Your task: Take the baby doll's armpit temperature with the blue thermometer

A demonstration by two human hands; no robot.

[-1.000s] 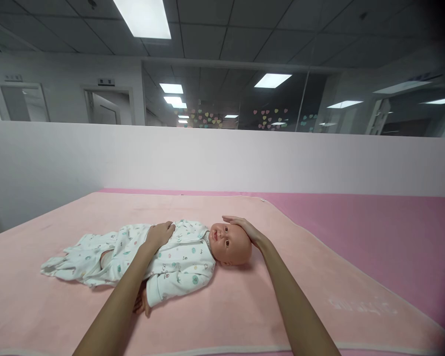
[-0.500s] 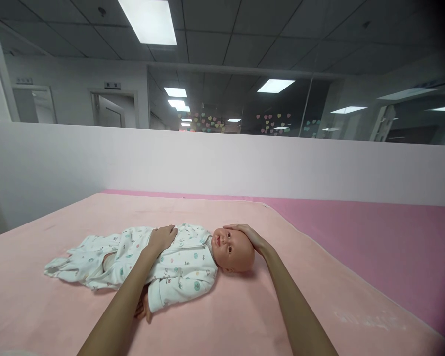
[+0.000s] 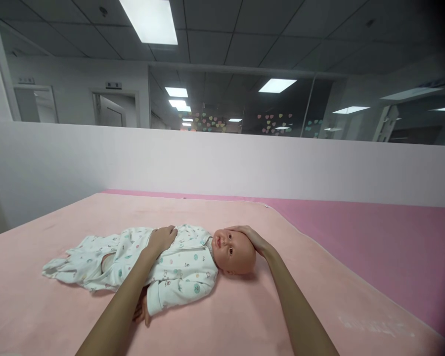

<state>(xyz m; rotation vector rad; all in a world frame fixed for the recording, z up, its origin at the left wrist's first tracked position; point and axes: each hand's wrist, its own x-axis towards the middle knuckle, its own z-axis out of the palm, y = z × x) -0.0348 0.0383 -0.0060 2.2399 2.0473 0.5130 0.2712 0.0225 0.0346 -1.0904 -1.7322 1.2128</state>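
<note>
**Two hands rested on a doll lying on a pink blanket**

The doll (image 3: pixel 178 262) lay on its back on the pink blanket (image 3: pixel 244 316), with its feet to the left and its head to the right. The blanket was soft and flat, so the doll could lie there without rolling. It wore a white baby suit (image 3: pixel 114 252) with little coloured shapes on it. The legs of the suit looked loose and a bit rumpled at the far left.

The left hand (image 3: pixel 162 238) lay flat on the doll's tummy and chest. The fingers were spread open and did not grab the cloth. It looked like the hand was there to keep the body from moving.

The doll's head (image 3: pixel 234 252) faced up. The right hand (image 3: pixel 249 235) was curved over the top of it, open and cupped, touching but not squeezing. That seemed to keep the head steady.

To the right, a darker pink mat (image 3: pixel 374 237) showed from under the blanket. A low white wall (image 3: pixel 222 163) stood behind.
</note>
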